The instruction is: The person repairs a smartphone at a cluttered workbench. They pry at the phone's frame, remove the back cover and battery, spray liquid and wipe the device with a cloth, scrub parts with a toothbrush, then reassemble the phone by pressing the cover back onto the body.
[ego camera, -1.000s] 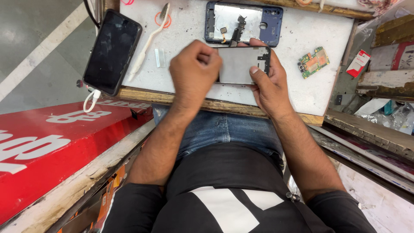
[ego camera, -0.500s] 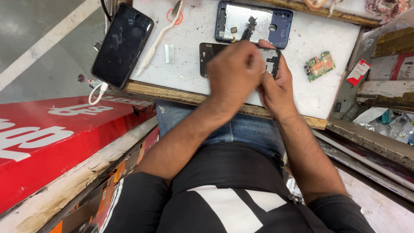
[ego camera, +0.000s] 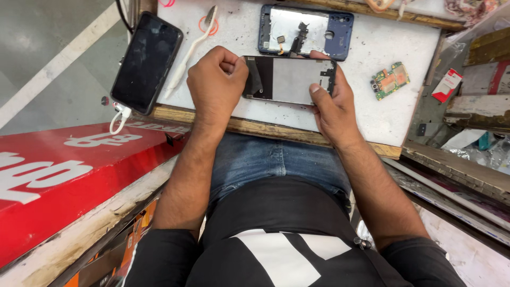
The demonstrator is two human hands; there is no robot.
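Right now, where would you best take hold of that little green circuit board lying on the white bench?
Probably by the two long edges of the green circuit board, pinched from above. It lies flat and tilted on the white bench, clear of the right hand, and its face carries small components better left untouched.

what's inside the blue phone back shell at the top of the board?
Inside the blue back shell: a bare silvery plate, a dark flex strip and a small square part on a lead. Its lower edge is hidden behind the opened phone frame that the right hand holds.
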